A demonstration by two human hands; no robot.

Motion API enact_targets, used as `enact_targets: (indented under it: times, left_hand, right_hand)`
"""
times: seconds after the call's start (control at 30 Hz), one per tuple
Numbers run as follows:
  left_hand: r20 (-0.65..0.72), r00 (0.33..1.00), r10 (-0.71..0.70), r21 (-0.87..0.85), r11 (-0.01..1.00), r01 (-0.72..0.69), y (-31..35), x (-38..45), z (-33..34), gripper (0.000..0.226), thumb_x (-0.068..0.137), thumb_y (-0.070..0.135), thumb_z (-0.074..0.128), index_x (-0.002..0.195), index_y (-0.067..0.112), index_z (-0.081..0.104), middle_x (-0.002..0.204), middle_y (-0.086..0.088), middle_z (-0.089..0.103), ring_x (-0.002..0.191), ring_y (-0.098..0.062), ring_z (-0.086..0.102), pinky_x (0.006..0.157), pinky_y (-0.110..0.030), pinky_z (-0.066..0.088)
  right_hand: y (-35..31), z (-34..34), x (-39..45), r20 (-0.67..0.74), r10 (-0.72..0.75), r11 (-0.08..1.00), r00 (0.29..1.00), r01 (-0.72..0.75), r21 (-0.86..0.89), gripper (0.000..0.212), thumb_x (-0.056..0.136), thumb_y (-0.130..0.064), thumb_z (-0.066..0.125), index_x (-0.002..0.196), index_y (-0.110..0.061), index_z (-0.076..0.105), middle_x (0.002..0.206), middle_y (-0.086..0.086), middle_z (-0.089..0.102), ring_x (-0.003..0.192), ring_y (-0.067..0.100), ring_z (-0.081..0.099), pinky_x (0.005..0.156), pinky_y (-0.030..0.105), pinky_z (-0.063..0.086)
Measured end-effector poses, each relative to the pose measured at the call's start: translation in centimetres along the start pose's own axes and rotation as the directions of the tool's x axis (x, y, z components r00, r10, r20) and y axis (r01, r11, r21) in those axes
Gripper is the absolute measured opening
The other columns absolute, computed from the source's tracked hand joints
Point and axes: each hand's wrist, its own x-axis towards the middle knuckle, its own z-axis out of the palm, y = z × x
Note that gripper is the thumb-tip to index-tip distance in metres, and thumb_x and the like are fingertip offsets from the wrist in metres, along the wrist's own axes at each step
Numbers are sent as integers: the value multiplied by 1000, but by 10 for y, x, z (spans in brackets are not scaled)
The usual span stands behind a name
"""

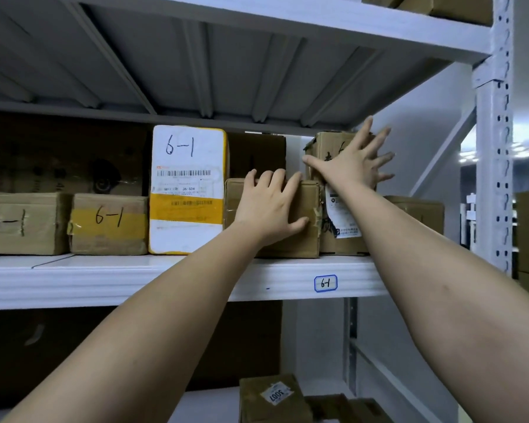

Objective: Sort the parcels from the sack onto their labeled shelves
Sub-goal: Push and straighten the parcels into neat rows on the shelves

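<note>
Parcels marked 6-1 line the shelf whose front edge carries the 6-1 tag, so I judge this to be the placing step, nearly finished. My left hand lies flat on the front of a low brown box, fingers straight and loosely spread over its top edge, thumb along the face, pressing and not gripping. My right hand is spread wide, fingers fanned, palm against the upper part of a taller brown box that stands just right of the low one and touches it. A white label hangs on that taller box below my wrist.

To the left stands a white and yellow parcel, upright, touching the low box; further left sit two taped cartons side by side. Darker boxes fill the far side of the shelf behind them.

Both boxes look already seated on the board. Next, I think, I need only push them back until they are square with the row, then lift both palms away without dragging either box forward, and go back to the sack, which is out of view.
</note>
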Motion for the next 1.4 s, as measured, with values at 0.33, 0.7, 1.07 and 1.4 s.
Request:
enact_targets:
  times: [0.33, 0.7, 1.07, 1.4]
  left_hand:
    - [-46, 999, 25, 25, 999, -24, -3, -1, 6, 83, 81, 71, 37, 146, 20, 25, 132, -9, 47, 121, -28, 44, 107, -50, 25]
    - [-11, 1000, 14, 12, 1000, -14, -4, 4, 14, 83, 83, 69, 39, 148, 21, 22, 133, -9, 45, 123, -28, 42, 108, -51, 24]
    - [31, 999, 10, 36, 999, -12, 0, 14, 16, 76, 87, 65, 41, 146, 21, 25, 133, -10, 47, 120, -30, 44, 101, -50, 32]
    - [53, 998, -23, 42, 999, 20, 7, 18, 9, 71, 91, 60, 37, 149, 21, 21, 133, -10, 47, 121, -30, 43, 100, -49, 33]
  right_hand:
    - [2, 17, 3, -7, 4, 1000, 1000, -4, 2, 133, 64, -72, 70, 151, -22, -18, 159, 13, -20, 142, 52, 6, 108, 71, 14]
    - [13, 15, 4, -91, 0, 999, 996, -4, -45, 120, 69, -66, 67, 153, -22, -6, 160, 10, -2, 130, 41, 28, 100, 53, 32]
    - [18, 12, 4, -80, -29, 999, 996, 25, -41, 118, 70, -72, 62, 154, -21, -3, 161, 8, -1, 133, 39, 27, 103, 54, 31]
    - [19, 11, -1, -72, -24, 999, 997, 22, -29, 121, 68, -79, 58, 154, -20, -2, 161, 11, -3, 137, 40, 23, 106, 56, 28]
